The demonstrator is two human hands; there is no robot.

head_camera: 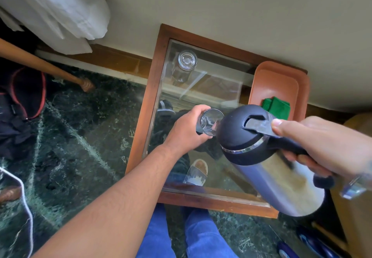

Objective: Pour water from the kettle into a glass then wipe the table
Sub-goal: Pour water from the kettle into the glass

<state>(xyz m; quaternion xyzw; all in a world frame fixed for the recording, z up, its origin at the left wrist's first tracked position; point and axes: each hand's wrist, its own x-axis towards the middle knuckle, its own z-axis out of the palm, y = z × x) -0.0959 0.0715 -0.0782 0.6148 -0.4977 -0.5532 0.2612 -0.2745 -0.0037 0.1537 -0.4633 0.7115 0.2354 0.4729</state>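
My left hand point(186, 131) grips a clear drinking glass point(210, 121) above the glass-topped table point(153, 88). My right hand point(322, 147) holds the steel kettle point(267, 157) by its black handle, thumb on the lid lever. The kettle is tilted left, its black lid right against the glass rim. I cannot tell whether water is flowing. A green cloth point(276, 105) lies folded in the orange tray point(279, 80) at the table's right side, partly hidden by the kettle.
A second clear glass point(186, 62) stands at the table's far left corner by the wall. The table has a wooden frame. Dark green marble floor lies to the left, with a white cord point(26, 201). My blue-jeaned legs are below the near edge.
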